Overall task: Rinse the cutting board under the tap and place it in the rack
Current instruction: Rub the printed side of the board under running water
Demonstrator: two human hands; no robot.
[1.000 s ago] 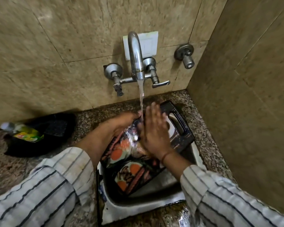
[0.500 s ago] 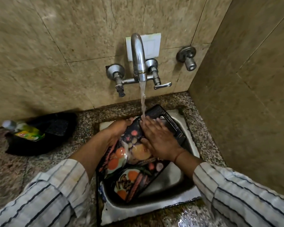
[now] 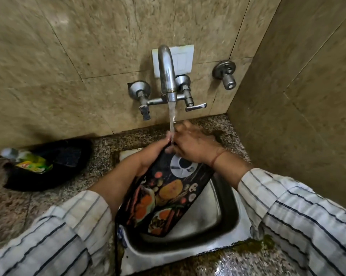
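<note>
— Two hands are working over the steel sink point(image 3: 218, 220) — the left hand point(image 3: 154, 154) is clamping the cutting board's point(image 3: 164, 196) edge, tilted over the basin.

— And the right hand point(image 3: 194, 144)?

— Lying flat, rubbing its top under the tap's point(image 3: 166, 74) stream. Rinsing is under way; no rack is showing.

— Labels?

— The bottle's point(image 3: 28, 161) is blurring, unreadable.

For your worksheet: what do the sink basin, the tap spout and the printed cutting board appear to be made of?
Square sink basin: likely brushed stainless steel, dull grey sheen. Curved tap spout: polished chromed metal, bright reflections. Dark food-printed cutting board: probably plastic or glass, a glossy, wet, smooth face; the pictures cannot settle which.
</note>
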